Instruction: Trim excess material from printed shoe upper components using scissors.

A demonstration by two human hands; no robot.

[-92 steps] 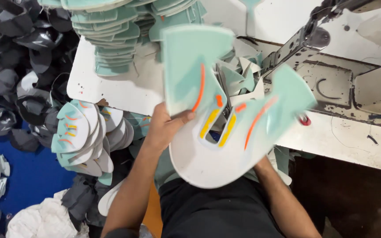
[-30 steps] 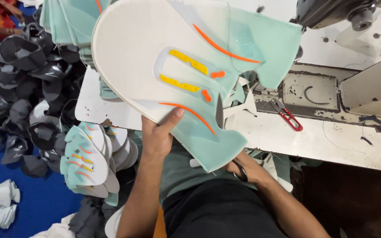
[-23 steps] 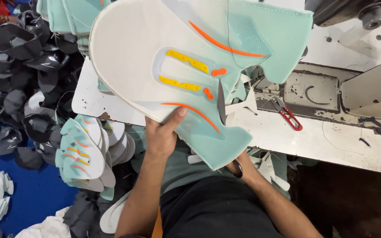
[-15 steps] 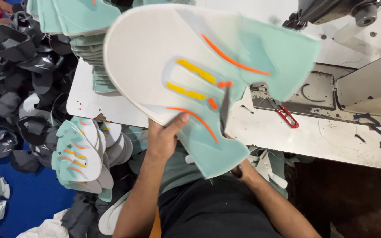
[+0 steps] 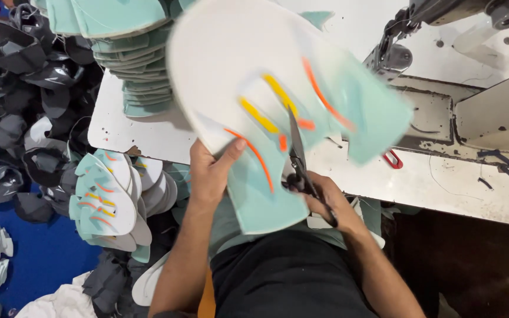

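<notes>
My left hand [image 5: 208, 171] grips the lower left edge of a large white and mint-green shoe upper piece [image 5: 254, 82] with orange and yellow stripes, held up close to the camera. My right hand [image 5: 328, 197] is shut on a pair of black scissors [image 5: 297, 154], its blades pointing up against the middle of the piece near the orange stripes. The piece is blurred and hides part of the table behind it.
A white sewing table [image 5: 443, 182] carries a sewing machine [image 5: 449, 17] at the upper right and a red-handled tool [image 5: 391, 159]. Stacks of mint pieces [image 5: 142, 76] sit at the table's left end. More finished striped pieces [image 5: 104, 197] and dark grey pieces [image 5: 13, 88] pile at the left.
The piece has swung right and turned. My right hand, hidden below it before, has come up with the scissors against the piece's middle.
</notes>
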